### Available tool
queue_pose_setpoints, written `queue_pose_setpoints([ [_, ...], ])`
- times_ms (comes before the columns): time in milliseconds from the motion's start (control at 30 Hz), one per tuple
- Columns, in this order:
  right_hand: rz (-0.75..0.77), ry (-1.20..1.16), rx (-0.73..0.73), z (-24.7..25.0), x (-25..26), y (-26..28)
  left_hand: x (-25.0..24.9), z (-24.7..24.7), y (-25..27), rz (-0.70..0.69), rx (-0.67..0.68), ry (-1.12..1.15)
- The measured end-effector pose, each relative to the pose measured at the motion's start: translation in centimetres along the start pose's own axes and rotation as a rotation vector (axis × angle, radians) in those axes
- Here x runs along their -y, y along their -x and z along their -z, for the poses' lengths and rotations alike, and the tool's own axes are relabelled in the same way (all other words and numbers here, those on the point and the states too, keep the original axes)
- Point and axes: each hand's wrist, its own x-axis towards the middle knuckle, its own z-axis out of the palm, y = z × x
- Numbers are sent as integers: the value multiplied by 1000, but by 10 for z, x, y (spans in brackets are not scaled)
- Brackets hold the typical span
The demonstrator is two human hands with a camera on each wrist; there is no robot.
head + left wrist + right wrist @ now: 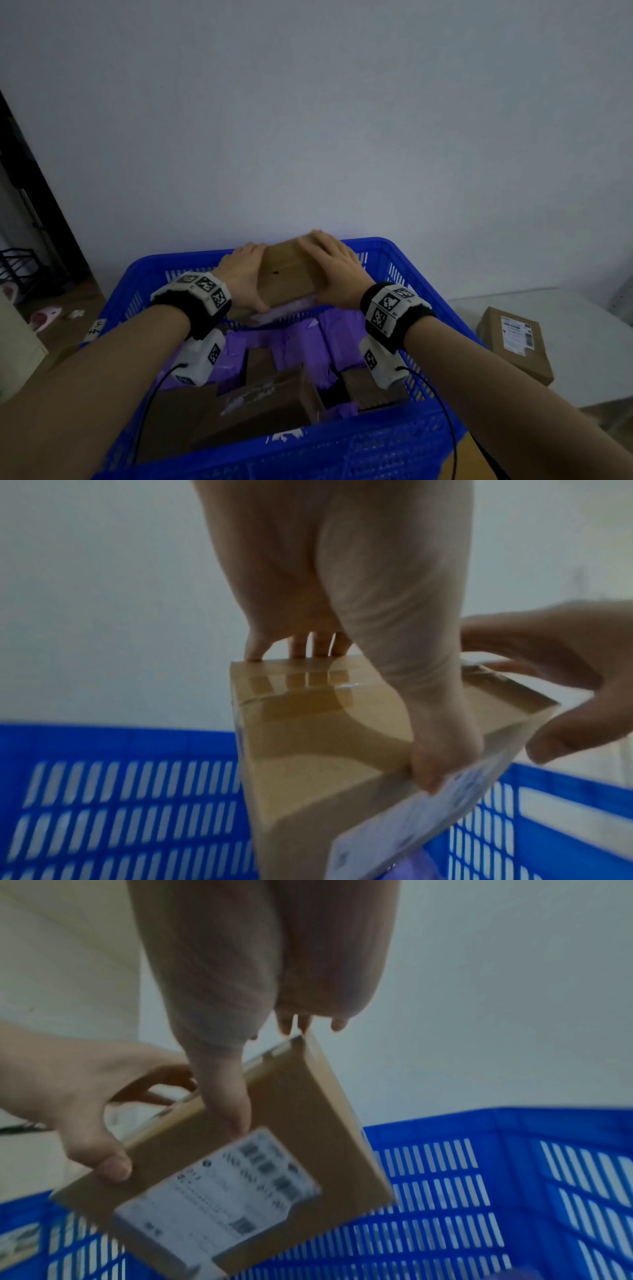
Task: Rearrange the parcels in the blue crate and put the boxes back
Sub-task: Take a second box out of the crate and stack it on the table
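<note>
The left hand (244, 274) and the right hand (337, 270) share one grip on a flat brown cardboard box (291, 274) sealed with clear glossy tape: each hand has its fingers curled over the far edge and its thumb hooked under the near edge, pinching the box from opposite ends. The box is held in the air above the far half of the blue slatted plastic crate (428, 298), clear of the crate's contents.

In the head view its broad brown face tilts up toward the person, and its long axis runs left to right between the two hands, the right end a little higher and farther away.

The right wrist view shows what the head view hides: a white shipping label (219, 1194) with blurred barcodes stuck on the box's underside, with the right thumb touching its edge. The left wrist view shows the taped end face and the label's edge curling off the lower side, with the left thumb pressed at that corner.

Inside the crate lie purple plastic mailer parcels (301, 342) and several brown cardboard boxes (267, 401). To the right of the crate, another brown labelled box (513, 342) sits on a pale surface (582, 329), well apart from the hands.
</note>
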Motion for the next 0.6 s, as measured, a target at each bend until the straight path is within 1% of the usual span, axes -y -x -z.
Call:
queue_pose_setpoints([
  [67, -159, -148, -95, 0, -4, 1, 4, 3, 8, 102, -76, 346],
  [133, -293, -338, -133, 0, -7, 1, 8, 3, 13, 251, -131, 643],
  [200, -390, -602, -87, -2, -10, 3, 13, 1, 13, 365, -167, 940],
  [233, -415, -781, -57, -3, -9, 4, 15, 1, 13, 405, -178, 1086],
  [300, -430, -1124, -29, -5, -6, 6, 15, 0, 12, 439, -162, 1295],
  [333, -430, -1246, -28, -6, -5, 6, 14, 1, 13, 429, -143, 1361],
  [400, -424, -1391, -30, -5, -5, 7, 10, 4, 15, 391, -123, 1447],
  [533, -397, -1477, -35, -4, -13, 10, 7, 7, 16, 332, -111, 1521],
  [600, -395, -1473, -59, -2, -18, 12, 3, 8, 12, 300, -139, 1527],
])
